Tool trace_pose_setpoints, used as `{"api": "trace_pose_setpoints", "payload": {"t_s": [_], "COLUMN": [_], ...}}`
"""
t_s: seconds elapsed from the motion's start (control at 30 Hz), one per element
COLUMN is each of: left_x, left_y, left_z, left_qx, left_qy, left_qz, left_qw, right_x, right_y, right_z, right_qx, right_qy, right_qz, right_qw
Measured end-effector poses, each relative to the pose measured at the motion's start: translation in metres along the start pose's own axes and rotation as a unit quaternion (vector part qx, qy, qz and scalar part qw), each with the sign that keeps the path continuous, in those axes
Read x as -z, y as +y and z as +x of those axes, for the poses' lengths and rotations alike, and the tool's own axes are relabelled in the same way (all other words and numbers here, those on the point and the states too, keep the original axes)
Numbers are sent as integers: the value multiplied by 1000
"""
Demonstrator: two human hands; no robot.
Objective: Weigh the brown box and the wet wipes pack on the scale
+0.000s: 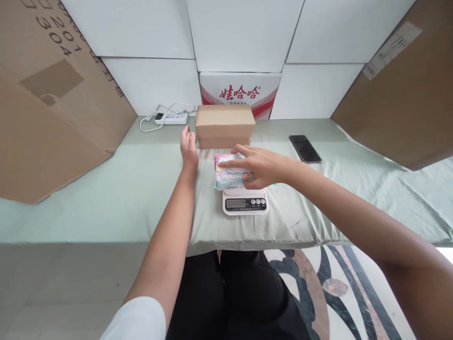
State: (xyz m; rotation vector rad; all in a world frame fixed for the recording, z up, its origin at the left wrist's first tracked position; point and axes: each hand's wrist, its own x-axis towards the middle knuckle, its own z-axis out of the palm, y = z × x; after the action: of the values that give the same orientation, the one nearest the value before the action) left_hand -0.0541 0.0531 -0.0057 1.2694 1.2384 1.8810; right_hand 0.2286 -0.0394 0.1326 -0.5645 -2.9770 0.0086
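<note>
1. Packet (230,178): over the far part of the scale (245,206), overhanging leftward; whether it rests there, cannot tell.
2. Right hand (264,166): fingers gripping packet's right end.
3. Left hand (189,150): fingers extended, close together, beyond scale's left.
4. Carton (225,125): on counter (123,203), beyond scale.

The packet (226,180) is pink and pale blue, the scale (245,202) white, the cloth (152,189) pale green, the phone (305,148) black.

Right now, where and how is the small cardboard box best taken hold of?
Probably by its two short ends, a palm from each side: the small cardboard box stands long and low, the left hand is near its left end, and the wipes packet and right hand crowd its front.
</note>
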Motion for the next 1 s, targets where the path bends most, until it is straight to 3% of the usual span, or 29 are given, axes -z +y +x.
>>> {"api": "trace_pose_setpoints", "payload": {"t_s": [0.1, 0.23, 0.37, 0.47, 0.63, 0.83, 1.0], "left_x": [-1, 1, 4, 3, 4, 5, 4], "left_y": [-2, -5, -11, -17, -21, -20, -22], "left_z": [1, 2, 5, 7, 8, 8, 10], "left_qx": [-3, -2, -5, -13, -21, -29, -36], "left_qy": [4, 11, 4, 11, 13, 19, 16], "left_qz": [-3, 9, 12, 14, 12, 19, 10], "left_qw": [1000, 1000, 1000, 1000, 1000, 999, 999], "right_x": [3, 7, -8, -23, -25, -18, -25], "right_y": [-4, -10, -21, -32, -39, -20, -14], "right_z": [-10, -47, -94, -110, -78, -14, 0], "right_qx": [-36, -106, -190, -219, -187, -146, -127], "right_qy": [19, 101, 168, 170, 124, 47, 14], "right_qz": [39, 106, 135, 141, 119, 57, 41], "right_qw": [998, 983, 958, 950, 967, 987, 991]}}
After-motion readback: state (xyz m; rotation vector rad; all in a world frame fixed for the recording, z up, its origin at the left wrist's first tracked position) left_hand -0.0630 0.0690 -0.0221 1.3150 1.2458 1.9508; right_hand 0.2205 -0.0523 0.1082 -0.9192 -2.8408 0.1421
